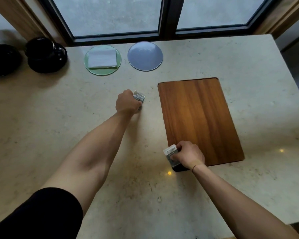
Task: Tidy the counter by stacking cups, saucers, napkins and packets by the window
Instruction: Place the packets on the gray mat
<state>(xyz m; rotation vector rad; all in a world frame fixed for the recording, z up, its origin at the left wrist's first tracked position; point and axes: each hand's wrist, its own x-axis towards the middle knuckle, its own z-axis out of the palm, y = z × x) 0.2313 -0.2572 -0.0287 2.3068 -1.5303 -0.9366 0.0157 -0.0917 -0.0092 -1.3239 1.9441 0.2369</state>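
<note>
Pale stone counter (59,135), seen from the head camera: the left hand (128,104), fingers curled, grips a packet (139,97) at mid-counter, while the right hand (188,155) pinches a second packet (170,152) at the near corner of an inset wooden board (198,121). By the window wait a green saucer (102,72) bearing folded napkins (102,58), a blue saucer (145,56) and black cups (45,54), the likely destination for both packets.

Print on both packets (139,97) (170,151) too blurred to read.
</note>
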